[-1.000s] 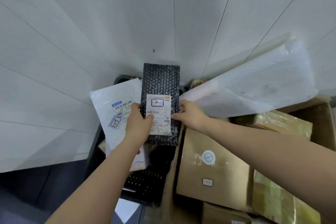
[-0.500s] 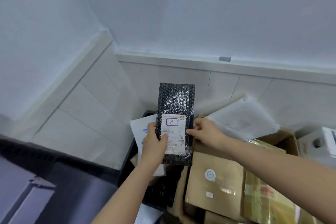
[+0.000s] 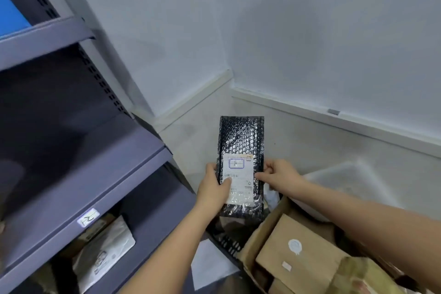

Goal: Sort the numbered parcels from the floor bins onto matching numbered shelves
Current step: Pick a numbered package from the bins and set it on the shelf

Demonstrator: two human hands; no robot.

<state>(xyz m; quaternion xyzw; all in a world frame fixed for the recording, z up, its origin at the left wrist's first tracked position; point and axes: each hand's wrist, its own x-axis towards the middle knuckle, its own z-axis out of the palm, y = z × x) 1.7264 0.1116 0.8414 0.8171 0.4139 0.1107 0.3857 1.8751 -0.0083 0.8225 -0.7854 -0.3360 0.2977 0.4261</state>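
Both hands on 1 parcel. Left hand (image 3: 213, 187) grips the left edge of the black bubble mailer (image 3: 241, 141), thumb pressed flat across its white label (image 3: 238, 178), other fingers hidden behind. Right hand (image 3: 278, 175) pinches the right edge at about the same height, fingers curled onto the mailer's side. Mailer held upright in the air, long side vertical, label facing the camera; a blue-framed box on the label carries a handwritten number that reads like 10, slightly blurred. Mailer sits above the black floor bin (image 3: 226, 241), not touching it as far as can be seen. Right of the bin: an open cardboard box (image 3: 256, 238) holding a brown parcel (image 3: 298, 262) with a round white sticker, plus a tape-wrapped parcel at the bottom right corner. A white poly bag (image 3: 343, 179) lies behind the right forearm, against the wall. Left side: grey metal shelving (image 3: 100, 174); 1 shelf edge has a small tag (image 3: 88, 217), number illegible at this angle. A white parcel (image 3: 105, 250) rests on the shelf below that tag.
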